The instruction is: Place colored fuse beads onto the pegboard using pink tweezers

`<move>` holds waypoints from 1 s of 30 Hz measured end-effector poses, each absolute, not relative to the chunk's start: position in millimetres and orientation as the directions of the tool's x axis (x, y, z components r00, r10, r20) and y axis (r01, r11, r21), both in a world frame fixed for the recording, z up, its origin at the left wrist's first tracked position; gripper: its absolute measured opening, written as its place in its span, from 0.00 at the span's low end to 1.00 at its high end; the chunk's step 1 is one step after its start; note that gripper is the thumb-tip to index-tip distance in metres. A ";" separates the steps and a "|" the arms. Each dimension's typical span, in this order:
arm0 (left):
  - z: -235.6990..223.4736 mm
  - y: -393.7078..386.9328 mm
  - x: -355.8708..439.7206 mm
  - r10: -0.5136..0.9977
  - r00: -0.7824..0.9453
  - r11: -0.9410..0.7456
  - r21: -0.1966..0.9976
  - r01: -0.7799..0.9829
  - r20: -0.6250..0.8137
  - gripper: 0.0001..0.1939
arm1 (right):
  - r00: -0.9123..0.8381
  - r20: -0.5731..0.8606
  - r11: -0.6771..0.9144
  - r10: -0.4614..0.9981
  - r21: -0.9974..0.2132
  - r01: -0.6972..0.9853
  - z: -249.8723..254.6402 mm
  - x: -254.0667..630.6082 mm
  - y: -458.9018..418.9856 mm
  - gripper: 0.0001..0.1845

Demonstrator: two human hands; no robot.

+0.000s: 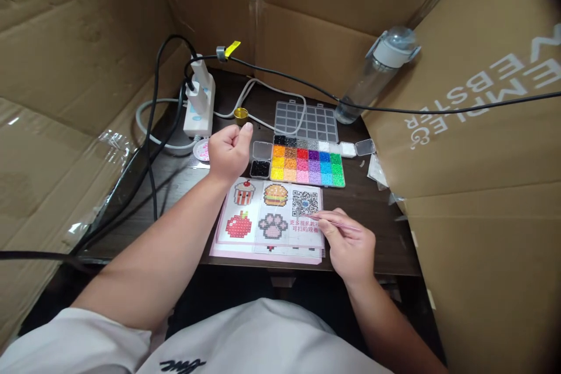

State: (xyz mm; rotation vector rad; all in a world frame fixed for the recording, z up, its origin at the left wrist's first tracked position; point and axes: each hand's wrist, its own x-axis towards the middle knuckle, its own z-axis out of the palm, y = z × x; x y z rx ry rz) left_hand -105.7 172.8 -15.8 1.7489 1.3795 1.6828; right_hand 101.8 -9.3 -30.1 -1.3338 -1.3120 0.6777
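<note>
My left hand (229, 153) is curled into a fist above the left edge of the pattern sheets; whatever may be inside it is hidden. Just beyond the thumb stands a small gold cup (241, 115), and I cannot tell whether they touch. Pinched in my right hand (353, 245) are pink tweezers (328, 220), their tips over the printed QR code. The pattern sheet (258, 232) under a clear cover shows a cupcake, burger, apple and paw. Behind it sits a compartment box of coloured beads (308, 161), with a small open box of black beads (260, 169) on its left.
A white power strip (199, 110) with plugs and black cables (153, 123) stands at left. One cable crosses above the desk. A clear lid (305, 121) and a water bottle (372, 76) are at the back. Cardboard walls (307, 41) enclose the dark desk.
</note>
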 end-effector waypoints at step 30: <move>-16.1 174.7 -106.7 0.792 -0.185 -0.497 0.790 0.360 0.582 0.29 | 0.247 0.299 0.192 0.922 -0.906 0.378 -43.2 95.5 -18.2 0.08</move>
